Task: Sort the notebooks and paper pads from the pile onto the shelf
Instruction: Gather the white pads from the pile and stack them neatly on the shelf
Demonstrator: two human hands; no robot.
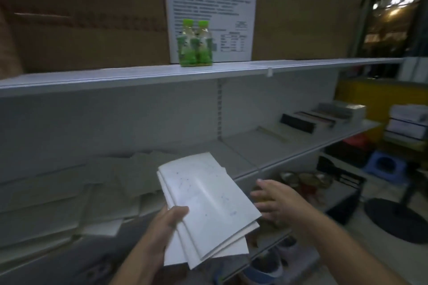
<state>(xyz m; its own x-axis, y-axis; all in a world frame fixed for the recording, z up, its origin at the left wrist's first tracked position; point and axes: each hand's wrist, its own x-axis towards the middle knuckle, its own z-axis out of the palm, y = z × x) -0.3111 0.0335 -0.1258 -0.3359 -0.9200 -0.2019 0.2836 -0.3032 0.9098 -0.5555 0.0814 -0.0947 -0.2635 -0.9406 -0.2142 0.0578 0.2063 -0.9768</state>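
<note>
White notebooks (pixel 208 201), about three, left hand (pixel 162 229)

- Upper shelf (pixel 231 69), top of frame: left box (pixel 81 18), centre box (pixel 208 2), right box (pixel 305 23) in a row; bottles (pixel 194 44) before the centre box.
- Lower shelf (pixel 243 146): pile of pads (pixel 69 192) at left, row of notebooks (pixel 324 118) at right.
- Bottom centre: stack of pads (pixel 208 203) in the left hand (pixel 159 227); right hand (pixel 275 201) just right of it.

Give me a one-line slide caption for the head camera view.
The left hand holds a stack of white notebooks before a grey shelf; the open right hand hovers beside it.
</note>
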